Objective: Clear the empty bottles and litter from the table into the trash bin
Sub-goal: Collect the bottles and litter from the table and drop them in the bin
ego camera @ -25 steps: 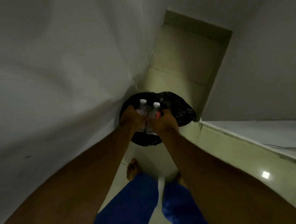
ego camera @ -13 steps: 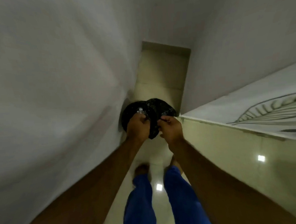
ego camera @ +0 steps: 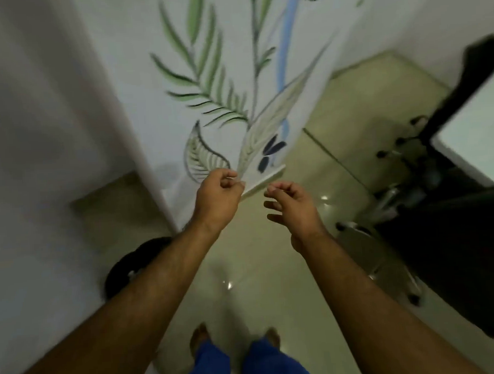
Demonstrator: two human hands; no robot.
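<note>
a: now that both hands are out in front with nothing in them, the drop looks done. a second ago each hand had a bottle held over the black-lined trash bin; half a second ago they were right at its rim. no bottle is in either grip in the current view.

b: hand state?

a: left hand is loosely curled, fingers folded toward the palm, holding nothing i can see. right hand is half open, fingers spread and slightly bent, also empty. they sit near each other but apart.

b: where's the bin?

a: low left, against the white wall, mostly hidden behind the left forearm. only a dark arc of the bag shows. a small pale spot at its edge could be a bottle, too blurred to say.

b: so the view swung?

a: yes, from looking down into the bin to facing a panel with a painted leaf pattern, tiled floor below it, a dark wheeled chair off to the right. frame is motion-blurred.

b: task status?

a: my read: this load is binned and the person is turning away. no table surface is visible that i can identify, so i can't tell what litter is left. likely next is a trip back for more.
</note>
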